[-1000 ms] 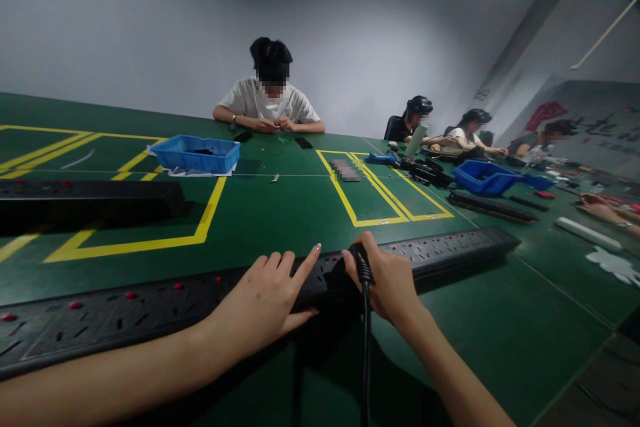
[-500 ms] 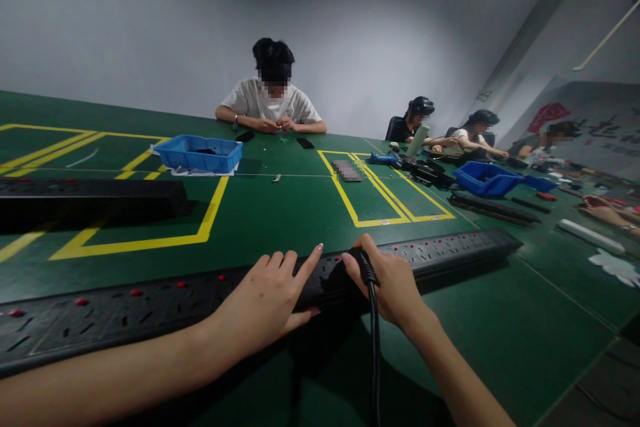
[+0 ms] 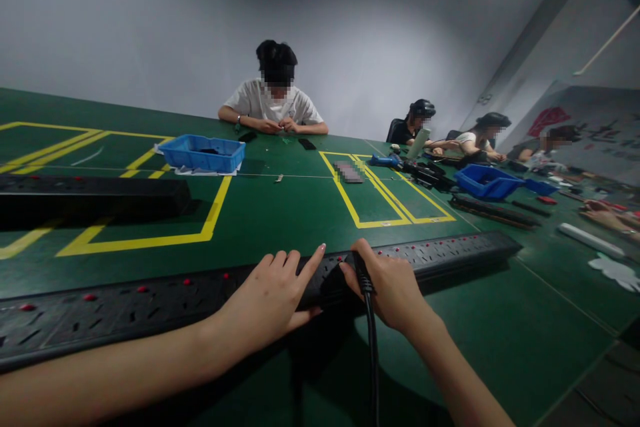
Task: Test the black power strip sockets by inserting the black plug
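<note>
A long black power strip (image 3: 165,307) with red switches runs slantwise across the green table in front of me. My left hand (image 3: 273,287) is wrapped over its middle, fingers along the top and far side, index finger stretched out, thumb by the near side. Just right of it, my right hand (image 3: 393,283) grips a black plug (image 3: 357,262) between thumb and fingers, down at the strip's top face. The plug's black cable (image 3: 373,353) hangs toward me. My fingers hide the plug's pins, so I cannot tell how far it sits in the socket.
Another black power strip (image 3: 100,197) lies at the left. Behind it stands a blue tray (image 3: 200,159). A blurred flat object (image 3: 349,172) lies within yellow tape. A person (image 3: 275,100) sits opposite; several others work at the right near a blue bin (image 3: 485,183).
The view has shifted slightly. Both hands keep their hold on the strip and the plug; the plug and the cable's top lean slightly more to the left.
</note>
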`<act>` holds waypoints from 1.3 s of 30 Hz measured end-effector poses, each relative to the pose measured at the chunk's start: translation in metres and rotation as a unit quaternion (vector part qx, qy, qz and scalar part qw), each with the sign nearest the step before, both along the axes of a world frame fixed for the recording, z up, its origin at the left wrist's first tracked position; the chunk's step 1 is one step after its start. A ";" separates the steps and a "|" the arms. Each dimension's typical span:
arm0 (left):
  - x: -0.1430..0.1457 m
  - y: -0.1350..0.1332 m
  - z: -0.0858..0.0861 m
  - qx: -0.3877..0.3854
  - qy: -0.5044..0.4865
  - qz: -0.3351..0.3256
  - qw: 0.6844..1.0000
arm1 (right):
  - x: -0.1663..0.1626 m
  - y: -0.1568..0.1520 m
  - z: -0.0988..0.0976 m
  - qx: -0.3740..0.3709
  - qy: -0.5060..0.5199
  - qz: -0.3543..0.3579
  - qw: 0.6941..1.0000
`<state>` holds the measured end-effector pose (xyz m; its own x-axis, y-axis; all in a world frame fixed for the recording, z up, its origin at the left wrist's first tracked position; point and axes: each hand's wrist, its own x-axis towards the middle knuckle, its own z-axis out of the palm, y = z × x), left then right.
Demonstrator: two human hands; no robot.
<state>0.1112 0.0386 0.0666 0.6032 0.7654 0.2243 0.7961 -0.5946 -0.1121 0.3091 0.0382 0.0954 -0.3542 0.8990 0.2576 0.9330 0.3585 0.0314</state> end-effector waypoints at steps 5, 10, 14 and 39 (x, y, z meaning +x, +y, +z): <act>0.000 -0.001 -0.001 0.000 0.005 -0.002 1.000 | 0.001 -0.001 0.000 0.003 -0.012 -0.002 1.000; 0.000 0.000 -0.001 -0.004 0.001 -0.003 1.000 | 0.000 -0.001 0.000 0.009 -0.027 -0.012 1.000; 0.000 0.001 0.000 -0.006 -0.003 -0.005 1.000 | -0.001 -0.002 0.000 0.014 -0.033 -0.026 0.999; -0.001 -0.001 0.001 -0.003 -0.020 -0.008 1.000 | 0.010 0.007 0.000 -0.016 0.021 0.083 0.996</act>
<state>0.1104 0.0379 0.0678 0.6056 0.7576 0.2435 0.7907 -0.6072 -0.0775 0.3188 0.0456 0.0953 -0.4886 0.8370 0.2464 0.8608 0.5085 -0.0204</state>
